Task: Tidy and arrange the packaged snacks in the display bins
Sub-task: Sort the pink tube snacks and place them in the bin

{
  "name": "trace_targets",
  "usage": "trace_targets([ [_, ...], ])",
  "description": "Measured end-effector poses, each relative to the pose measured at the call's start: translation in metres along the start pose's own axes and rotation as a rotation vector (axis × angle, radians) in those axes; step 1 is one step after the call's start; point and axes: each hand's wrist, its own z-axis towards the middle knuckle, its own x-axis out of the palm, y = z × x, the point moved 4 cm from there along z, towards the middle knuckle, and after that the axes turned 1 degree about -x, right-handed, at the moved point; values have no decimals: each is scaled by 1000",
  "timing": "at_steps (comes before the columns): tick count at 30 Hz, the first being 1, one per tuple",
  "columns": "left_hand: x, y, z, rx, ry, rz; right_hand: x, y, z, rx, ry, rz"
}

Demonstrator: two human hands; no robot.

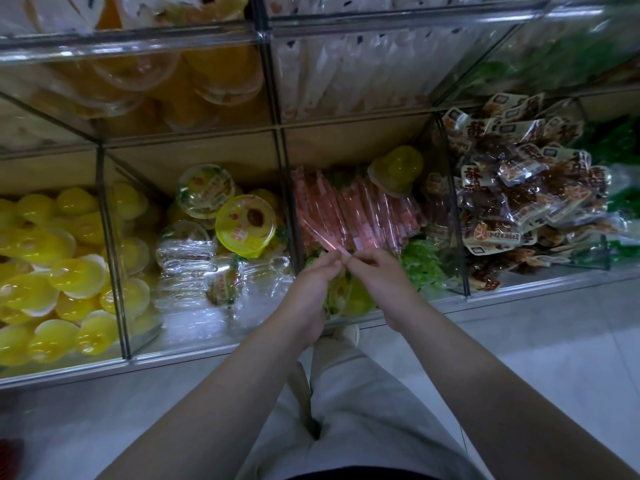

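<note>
Clear acrylic display bins (381,315) hold packaged snacks. In the middle bin lies a fan of long pink stick packets (349,213), with a yellow jelly cup (396,174) resting behind them and green packets (420,261) to the right. My left hand (313,285) and my right hand (381,275) meet over this bin's front. Both pinch the near ends of the pink stick packets between their fingers. More yellow cups lie under my hands, partly hidden.
To the left, one bin holds mixed clear and yellow-lidded jelly cups (246,225), and the far-left bin holds yellow jelly cups (69,271). A heap of brown snack packets (519,195) fills the right bin. An upper row of bins (263,36) overhangs. Pale floor lies below.
</note>
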Motion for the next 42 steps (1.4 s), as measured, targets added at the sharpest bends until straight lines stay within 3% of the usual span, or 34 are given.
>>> trace_targets([
  [9, -1, -21, -13, 11, 130, -115, -7, 19, -11, -22, -47, 177],
  [18, -34, -52, -25, 55, 110, -122, 21, 59, -8, -47, -61, 452],
  [27, -84, -97, -34, 288, 2, -108, 70, 101, -12, -313, 24, 35],
  [33, -106, -120, -21, 346, -98, -99, 94, 115, 4, -330, -15, -300],
  [42, -118, -142, 5, 307, -198, 13, 121, 118, 23, -212, -102, -216],
])
